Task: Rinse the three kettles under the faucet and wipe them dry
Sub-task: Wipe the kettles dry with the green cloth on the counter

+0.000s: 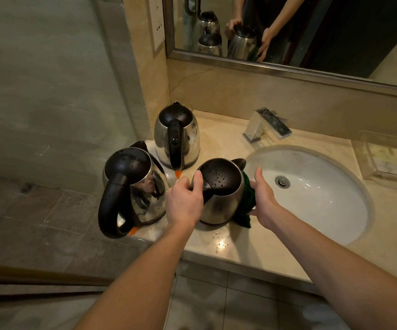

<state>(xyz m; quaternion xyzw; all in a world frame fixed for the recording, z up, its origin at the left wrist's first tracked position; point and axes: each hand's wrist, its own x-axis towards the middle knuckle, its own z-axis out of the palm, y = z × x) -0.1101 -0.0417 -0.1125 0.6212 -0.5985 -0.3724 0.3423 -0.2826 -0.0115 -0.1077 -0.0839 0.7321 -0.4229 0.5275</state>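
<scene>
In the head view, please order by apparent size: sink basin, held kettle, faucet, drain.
Largest to smallest: sink basin, held kettle, faucet, drain. The kettle is nearer the camera, yet the order looks clear.

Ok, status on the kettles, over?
Left hand grips handle of near kettle. Right hand presses green cloth on its side. Back kettle, left kettle stand beside, lids wet. Nothing blocking.

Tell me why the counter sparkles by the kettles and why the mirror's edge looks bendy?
Head view: the sparkle is light glaring off water drops on the counter. Head view: the wide-angle lens curves the mirror frame. Head view: lighting is dim and yellowish.
</scene>
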